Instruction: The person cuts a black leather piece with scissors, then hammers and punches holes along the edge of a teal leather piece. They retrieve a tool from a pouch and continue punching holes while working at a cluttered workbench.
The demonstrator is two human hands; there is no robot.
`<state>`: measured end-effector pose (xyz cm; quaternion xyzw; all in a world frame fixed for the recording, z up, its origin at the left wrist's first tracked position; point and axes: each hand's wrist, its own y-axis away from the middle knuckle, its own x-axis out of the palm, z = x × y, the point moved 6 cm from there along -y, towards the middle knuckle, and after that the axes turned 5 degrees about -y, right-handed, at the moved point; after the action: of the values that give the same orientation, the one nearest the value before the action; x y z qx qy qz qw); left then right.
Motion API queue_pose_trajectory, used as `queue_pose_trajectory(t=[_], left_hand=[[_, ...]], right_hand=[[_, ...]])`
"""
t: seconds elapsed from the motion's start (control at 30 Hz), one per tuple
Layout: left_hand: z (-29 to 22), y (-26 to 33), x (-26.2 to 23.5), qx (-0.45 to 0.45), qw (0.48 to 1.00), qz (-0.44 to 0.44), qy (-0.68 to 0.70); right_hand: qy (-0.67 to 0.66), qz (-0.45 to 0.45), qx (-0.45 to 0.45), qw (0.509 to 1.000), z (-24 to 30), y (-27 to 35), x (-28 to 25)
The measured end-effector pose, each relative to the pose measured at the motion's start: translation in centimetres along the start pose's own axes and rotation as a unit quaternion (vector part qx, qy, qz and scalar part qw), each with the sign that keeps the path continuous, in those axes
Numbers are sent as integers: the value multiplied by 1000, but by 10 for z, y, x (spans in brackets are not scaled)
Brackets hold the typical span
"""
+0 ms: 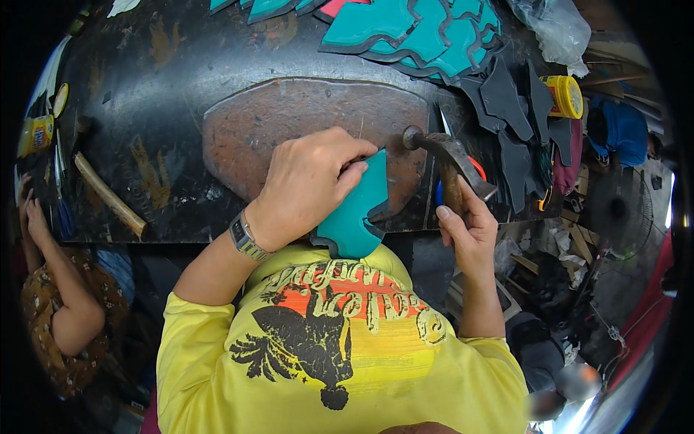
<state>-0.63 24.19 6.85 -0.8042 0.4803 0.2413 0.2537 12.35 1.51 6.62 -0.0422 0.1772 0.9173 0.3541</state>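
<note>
Watching thru the head cam, clock centred on the teal piece (pixel 354 206). It's mid-view: upper part over the brown slab (pixel 246 137), lower end hanging past the near edge of the black surface (pixel 123 79) at 6 o'clock, up against the yellow shirt (pixel 347 376).

L hand (pixel 311 173), approx 10–11 o'clock: thumb + index nearly closed, pinching the piece at its upper corner; other fingers curled, can't see much under them. R hand (pixel 470 228), 3–4 o'clock: thumb + fingers closed round the wooden handle of the hammer (pixel 447 150), head tilted at 2 o'clock near the slab's right edge. Can't tell from here if it touches.

Other stuff: teal stack (pixel 369 25) at 12–1, dark cut pieces (pixel 502 101) at 2, yellow tub (pixel 567 96) beyond those; loose wooden stick (pixel 108 192) at 9, w/ a co-worker's hand (pixel 37 220) way out past it.

Step in hand, I'd guess: positioning the piece for hammering, hammer at the ready. Next move, imo, calls for the edge flat on the slab, L fingertips well clear, then short, square taps w/ the hammer's round face.
</note>
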Motion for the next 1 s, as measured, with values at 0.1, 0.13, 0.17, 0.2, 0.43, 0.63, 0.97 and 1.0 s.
queue_pose_trajectory(t=[0.1, 0.13, 0.17, 0.2, 0.43, 0.63, 0.97, 1.0], left_hand=[[-6, 4, 0, 81, 995, -38, -34], [-7, 6, 1, 95, 994, -43, -40], [-8, 8, 2, 108, 992, -51, -48], [-9, 9, 2, 123, 989, -58, -56], [-8, 13, 5, 133, 989, -38, -54], [-8, 10, 4, 127, 991, -23, -46], [-7, 12, -3, 100, 994, -8, -48], [-7, 14, -5, 95, 994, -2, -48]], right_hand=[[40, 12, -35, 999, 9, 0, -1], [44, 18, -42, 998, 11, 0, 0], [46, 27, -31, 998, 11, 1, 1], [51, 33, -28, 998, 10, 2, 2], [73, 40, -23, 996, 6, 4, 6], [52, 32, -16, 998, 1, 5, 9], [141, 60, -43, 987, 11, -1, 16], [149, 62, -48, 986, 13, -1, 17]])
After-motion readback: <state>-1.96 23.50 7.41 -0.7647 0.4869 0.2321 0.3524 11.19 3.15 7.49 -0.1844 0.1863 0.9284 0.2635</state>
